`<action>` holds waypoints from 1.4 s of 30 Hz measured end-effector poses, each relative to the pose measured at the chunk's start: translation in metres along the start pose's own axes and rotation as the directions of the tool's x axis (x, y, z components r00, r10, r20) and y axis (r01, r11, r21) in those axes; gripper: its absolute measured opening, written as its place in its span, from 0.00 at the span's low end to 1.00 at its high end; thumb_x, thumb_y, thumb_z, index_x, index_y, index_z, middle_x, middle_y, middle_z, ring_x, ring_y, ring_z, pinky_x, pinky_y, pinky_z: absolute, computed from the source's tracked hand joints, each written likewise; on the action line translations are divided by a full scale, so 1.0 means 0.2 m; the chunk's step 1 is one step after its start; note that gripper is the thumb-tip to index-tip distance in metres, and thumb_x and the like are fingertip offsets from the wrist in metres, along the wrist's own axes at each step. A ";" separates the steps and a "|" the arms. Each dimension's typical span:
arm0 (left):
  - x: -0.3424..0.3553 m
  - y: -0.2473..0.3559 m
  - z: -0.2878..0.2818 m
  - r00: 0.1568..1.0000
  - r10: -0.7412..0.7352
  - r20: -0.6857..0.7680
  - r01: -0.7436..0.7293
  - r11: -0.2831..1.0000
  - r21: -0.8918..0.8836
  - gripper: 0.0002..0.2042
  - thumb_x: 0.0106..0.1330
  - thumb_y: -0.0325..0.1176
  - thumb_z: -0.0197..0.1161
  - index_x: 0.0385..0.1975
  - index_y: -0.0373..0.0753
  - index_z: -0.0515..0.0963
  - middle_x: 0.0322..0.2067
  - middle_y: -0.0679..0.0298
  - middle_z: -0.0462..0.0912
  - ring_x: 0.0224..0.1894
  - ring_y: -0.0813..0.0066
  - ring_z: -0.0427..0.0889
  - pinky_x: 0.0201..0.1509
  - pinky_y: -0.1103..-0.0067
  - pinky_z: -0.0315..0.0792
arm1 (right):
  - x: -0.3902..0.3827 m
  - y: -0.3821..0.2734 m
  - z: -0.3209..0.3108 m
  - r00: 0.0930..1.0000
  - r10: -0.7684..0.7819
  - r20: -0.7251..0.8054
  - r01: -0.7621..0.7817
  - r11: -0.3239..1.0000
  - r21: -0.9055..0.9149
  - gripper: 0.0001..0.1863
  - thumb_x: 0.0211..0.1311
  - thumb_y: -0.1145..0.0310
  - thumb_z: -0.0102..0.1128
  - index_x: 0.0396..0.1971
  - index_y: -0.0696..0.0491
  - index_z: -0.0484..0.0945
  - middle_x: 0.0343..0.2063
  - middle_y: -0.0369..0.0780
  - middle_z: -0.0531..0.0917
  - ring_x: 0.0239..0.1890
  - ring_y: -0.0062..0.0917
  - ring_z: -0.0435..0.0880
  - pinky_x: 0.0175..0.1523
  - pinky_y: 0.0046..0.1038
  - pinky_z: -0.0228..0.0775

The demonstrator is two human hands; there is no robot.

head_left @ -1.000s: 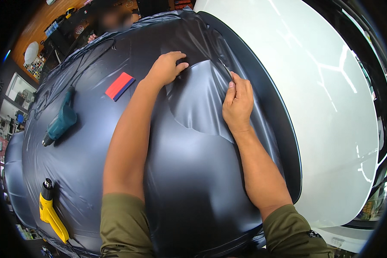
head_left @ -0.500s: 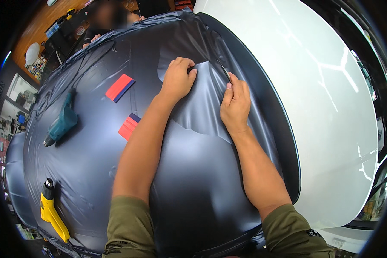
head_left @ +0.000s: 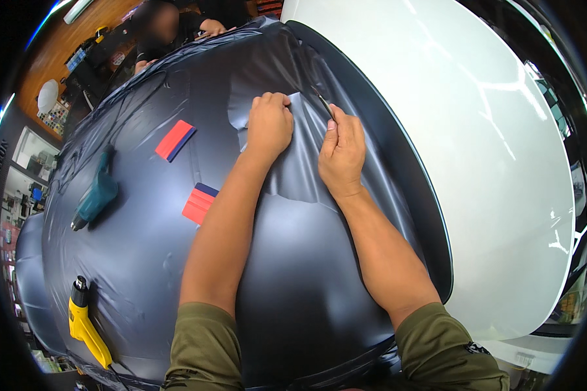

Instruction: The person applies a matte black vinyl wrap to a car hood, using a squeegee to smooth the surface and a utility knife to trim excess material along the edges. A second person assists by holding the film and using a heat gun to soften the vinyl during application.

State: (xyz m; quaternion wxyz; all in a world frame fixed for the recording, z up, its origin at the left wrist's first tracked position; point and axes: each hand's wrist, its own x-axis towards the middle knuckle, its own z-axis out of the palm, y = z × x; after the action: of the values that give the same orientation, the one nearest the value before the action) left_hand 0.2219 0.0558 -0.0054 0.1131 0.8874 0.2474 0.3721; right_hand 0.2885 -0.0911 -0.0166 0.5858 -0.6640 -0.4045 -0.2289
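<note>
My right hand is closed around a slim dark cutter knife, its tip against the folds of a dark satin wrap film. To its left, my left hand has its fingers curled down at the loose film near a raised, lighter corner. Whatever lies beneath those fingertips is hidden. The film is draped over a curved car panel, and wrinkles run away from both hands toward the panel's right edge.
Two red squeegees with dark blue edges, one farther and one nearer, lie left of my forearm. A teal heat gun and a yellow heat gun rest farther left. A white car panel borders the right. A person is at the far edge.
The view has shifted slightly. My right hand, with the knife, has come a little closer to my left hand. The person at the far edge shows more, one hand on the panel's edge.
</note>
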 end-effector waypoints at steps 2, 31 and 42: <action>-0.04 0.03 -0.02 1.000 0.019 -0.016 -0.020 0.999 -0.038 0.12 0.61 0.27 0.62 0.44 0.32 0.79 0.44 0.50 0.80 0.49 0.51 0.77 0.57 0.64 0.71 | 0.01 0.01 -0.01 1.000 -0.019 0.017 0.019 1.000 -0.005 0.15 0.65 0.78 0.54 0.50 0.58 0.79 0.37 0.42 0.81 0.41 0.37 0.79 0.49 0.38 0.69; -0.30 0.08 -0.03 0.984 -0.172 -0.042 0.177 0.971 0.160 0.28 0.69 0.44 0.59 0.58 0.23 0.71 0.59 0.35 0.72 0.64 0.39 0.71 0.69 0.54 0.62 | 0.19 -0.05 0.01 0.859 -0.142 0.492 0.218 0.971 -0.101 0.17 0.63 0.78 0.53 0.51 0.53 0.78 0.34 0.47 0.80 0.37 0.44 0.80 0.43 0.42 0.72; -0.31 0.12 -0.03 0.960 -0.260 0.105 0.243 0.958 0.152 0.28 0.72 0.40 0.52 0.61 0.19 0.67 0.62 0.33 0.68 0.67 0.38 0.66 0.72 0.54 0.57 | 0.43 -0.19 0.30 0.362 -0.232 0.903 0.766 0.626 -0.147 0.09 0.56 0.68 0.63 0.37 0.51 0.84 0.33 0.41 0.83 0.37 0.35 0.86 0.41 0.35 0.80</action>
State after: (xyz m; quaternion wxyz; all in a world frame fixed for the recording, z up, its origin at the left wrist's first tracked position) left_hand 0.1886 0.0027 -0.0287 0.1133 0.8757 0.3759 0.2812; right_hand 0.2955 -0.0119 0.0602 0.0005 -0.6578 -0.7326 -0.1750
